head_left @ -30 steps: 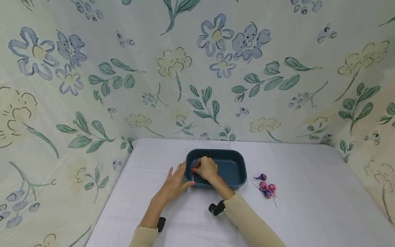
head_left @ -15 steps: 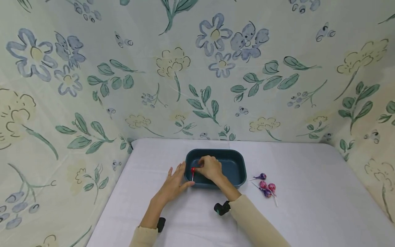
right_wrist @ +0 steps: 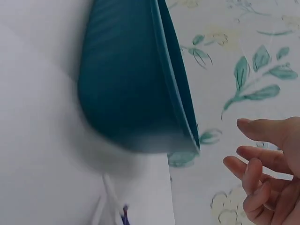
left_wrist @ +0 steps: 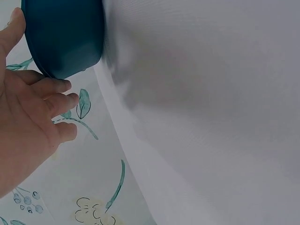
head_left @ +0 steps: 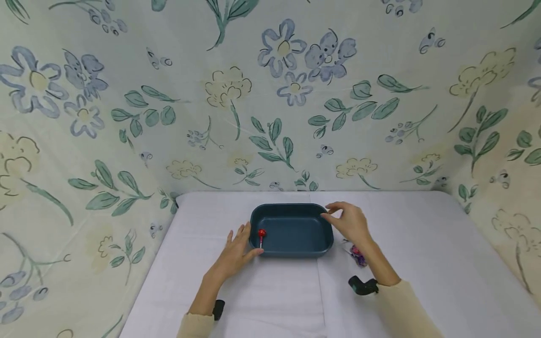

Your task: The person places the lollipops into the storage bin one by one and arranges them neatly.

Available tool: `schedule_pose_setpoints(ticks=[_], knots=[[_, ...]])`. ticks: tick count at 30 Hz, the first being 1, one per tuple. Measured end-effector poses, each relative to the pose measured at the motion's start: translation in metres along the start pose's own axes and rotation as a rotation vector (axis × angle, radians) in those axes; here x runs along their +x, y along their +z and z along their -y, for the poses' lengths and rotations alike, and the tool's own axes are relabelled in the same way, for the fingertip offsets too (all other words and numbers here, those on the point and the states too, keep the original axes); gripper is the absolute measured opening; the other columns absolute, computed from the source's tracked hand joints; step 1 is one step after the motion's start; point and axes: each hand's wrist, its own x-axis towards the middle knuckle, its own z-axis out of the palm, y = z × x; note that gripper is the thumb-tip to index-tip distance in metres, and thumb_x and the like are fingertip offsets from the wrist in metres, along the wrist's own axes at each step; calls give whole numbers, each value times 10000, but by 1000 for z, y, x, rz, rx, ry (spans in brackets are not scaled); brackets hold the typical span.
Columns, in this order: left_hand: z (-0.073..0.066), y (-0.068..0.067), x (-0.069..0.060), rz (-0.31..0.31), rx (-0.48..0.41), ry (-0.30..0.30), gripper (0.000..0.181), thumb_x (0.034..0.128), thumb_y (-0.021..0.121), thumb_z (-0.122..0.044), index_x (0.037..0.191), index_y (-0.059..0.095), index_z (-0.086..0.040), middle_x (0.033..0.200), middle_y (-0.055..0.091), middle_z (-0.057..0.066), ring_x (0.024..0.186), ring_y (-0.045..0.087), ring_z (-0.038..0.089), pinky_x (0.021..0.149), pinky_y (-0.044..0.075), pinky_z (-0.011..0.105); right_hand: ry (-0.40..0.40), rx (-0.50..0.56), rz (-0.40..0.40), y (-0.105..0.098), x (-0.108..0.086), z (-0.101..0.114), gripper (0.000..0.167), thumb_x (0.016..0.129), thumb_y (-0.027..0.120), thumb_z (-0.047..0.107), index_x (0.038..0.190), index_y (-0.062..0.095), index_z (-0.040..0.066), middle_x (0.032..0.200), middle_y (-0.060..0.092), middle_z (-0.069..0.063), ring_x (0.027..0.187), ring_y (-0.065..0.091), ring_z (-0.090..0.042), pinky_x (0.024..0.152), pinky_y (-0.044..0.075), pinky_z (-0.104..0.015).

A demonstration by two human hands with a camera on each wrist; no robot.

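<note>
A dark blue tray (head_left: 296, 234) stands on the white cloth, with one red lollipop (head_left: 262, 233) lying inside near its left end. My left hand (head_left: 233, 256) rests against the tray's left wall, fingers spread and thumb at the front corner; in the left wrist view the fingers (left_wrist: 51, 89) touch the tray's rim (left_wrist: 35, 61). Over the tray's right rim hovers my right hand (head_left: 351, 224), thumb and index finger apart and nothing between them. The right wrist view shows that hand (right_wrist: 269, 173) beside the tray wall (right_wrist: 126, 84), not touching it.
Several pink and purple lollipops (head_left: 358, 256) lie on the cloth right of the tray, partly hidden by my right wrist. A floral cloth (head_left: 270, 94) hangs behind and at the sides of the table. Each wrist wears a black device (head_left: 362, 285).
My right hand has let go of the red lollipop, left the tray's interior and moved right to the right rim. The left hand stays in place. The head view has shifted slightly.
</note>
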Motion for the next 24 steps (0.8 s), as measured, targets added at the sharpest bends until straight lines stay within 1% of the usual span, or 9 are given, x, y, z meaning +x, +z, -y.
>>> schedule_pose_setpoints(ticks=[2, 3, 5, 9, 12, 15, 17, 20, 24], knots=[[-1, 1, 1, -2, -3, 5, 934, 1002, 646, -462, 1620, 186, 65, 1703, 219, 228, 1601, 184, 415, 1290, 47, 652, 52, -31, -17, -17, -8, -19, 359, 903, 819, 259, 1153, 759, 9, 1019, 781, -183, 617, 536, -161, 485, 374, -239], [-2, 1, 2, -1, -2, 7, 935, 1003, 644, -464, 1620, 185, 66, 1702, 219, 231, 1600, 184, 416, 1290, 48, 653, 82, -49, -23, -24, -13, -28, 368, 910, 812, 267, 1164, 753, 8, 1035, 777, -197, 638, 552, -175, 503, 377, -240], [-2, 0, 2, 1, 1, 10, 939, 1002, 641, -472, 1620, 183, 68, 1701, 220, 235, 1600, 184, 418, 1289, 49, 654, 139, -90, -17, -34, -24, -44, 405, 922, 794, 295, 1189, 737, -3, 1067, 765, -220, 695, 614, -250, 541, 415, -274], [-1, 1, 2, 2, 5, 6, 948, 999, 638, -489, 1622, 183, 63, 1702, 220, 232, 1601, 178, 417, 1289, 46, 654, 251, -173, 32, -36, -43, -67, 465, 925, 778, 329, 1200, 712, -40, 1086, 745, -259, 863, 682, -386, 633, 484, -373], [2, 1, 1, -5, 2, 2, 950, 997, 639, -494, 1622, 187, 61, 1702, 222, 230, 1600, 179, 420, 1288, 45, 655, 299, -204, 57, -29, -49, -75, 473, 917, 784, 322, 1179, 708, -65, 1042, 738, -267, 790, 669, -342, 597, 479, -369], [3, 2, 0, 0, -4, 2, 956, 999, 632, -499, 1626, 171, 56, 1705, 212, 227, 1602, 170, 422, 1290, 37, 653, 308, -204, 50, -22, -51, -80, 440, 914, 784, 307, 1135, 726, -69, 966, 742, -239, 687, 619, -247, 529, 436, -309], [3, 3, 0, 0, -7, 1, 954, 1000, 632, -495, 1626, 170, 57, 1705, 213, 229, 1601, 171, 426, 1289, 36, 655, 301, -194, 41, -19, -52, -81, 410, 921, 776, 300, 1104, 738, -65, 928, 746, -223, 652, 601, -214, 500, 416, -294], [2, 4, -1, 1, -4, -1, 954, 1001, 630, -495, 1628, 166, 53, 1706, 211, 225, 1602, 170, 421, 1290, 36, 652, 289, -189, 31, -15, -51, -81, 381, 923, 770, 293, 1068, 749, -59, 893, 747, -207, 633, 595, -206, 491, 409, -295], [1, 2, 0, -8, 7, 4, 946, 1001, 632, -493, 1626, 180, 54, 1703, 225, 224, 1601, 181, 419, 1288, 48, 657, 279, -198, 35, -11, -51, -78, 386, 918, 776, 297, 1068, 745, -57, 869, 740, -190, 643, 597, -211, 524, 413, -299]])
